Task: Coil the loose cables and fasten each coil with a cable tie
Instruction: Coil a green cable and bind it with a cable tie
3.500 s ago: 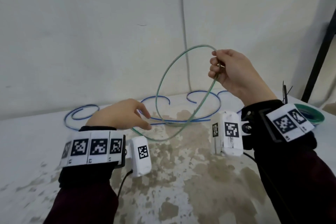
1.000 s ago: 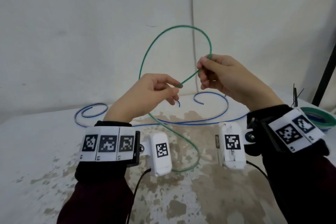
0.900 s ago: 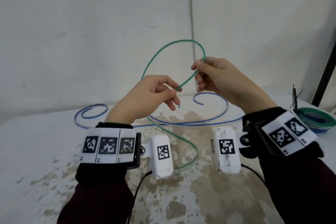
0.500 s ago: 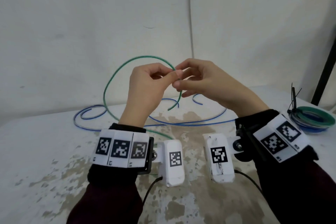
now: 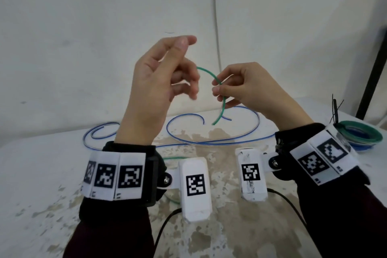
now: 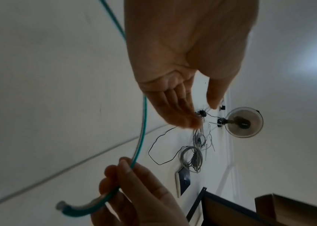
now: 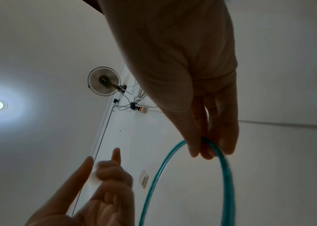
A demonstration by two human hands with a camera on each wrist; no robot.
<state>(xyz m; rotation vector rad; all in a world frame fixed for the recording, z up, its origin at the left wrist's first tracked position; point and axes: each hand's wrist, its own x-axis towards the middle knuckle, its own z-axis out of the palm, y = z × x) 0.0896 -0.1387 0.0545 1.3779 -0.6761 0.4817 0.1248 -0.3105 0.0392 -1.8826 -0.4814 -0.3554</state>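
Left hand (image 5: 155, 90) is raised above the table (image 5: 41, 174), palm toward the camera, fingers loosely spread and holding nothing; thumb and index tips sit near each other but nothing is between them. Left wrist view agrees: left hand (image 6: 183, 61) relaxed and empty, green cable (image 6: 142, 125) passing beside it without contact. Its fingertips are motion-blurred in the head view.

Blue cable (image 5: 209, 142) lies loose on the table behind the wrists, in wide open curls running from the left side to the right, uncoiled and untied.

Green cable (image 5: 217, 98) arcs in the air between the two hands, free end hanging down just above the table. A further short bit of it shows on the table between the left wristband and its camera housing.

Right hand (image 5: 247, 88) pinches the green cable between thumb and curled fingers near that free end. Right wrist view shows the same: right hand (image 7: 192, 91) with fingertips closed on the green cable (image 7: 225, 175), which loops down and around below it.

Far right on the table: a finished coil (image 5: 362, 136) of green and blue cable, lying flat, with black cable ties (image 5: 335, 109) sticking up at its left edge. Whether those ties fasten the coil, I cannot tell.
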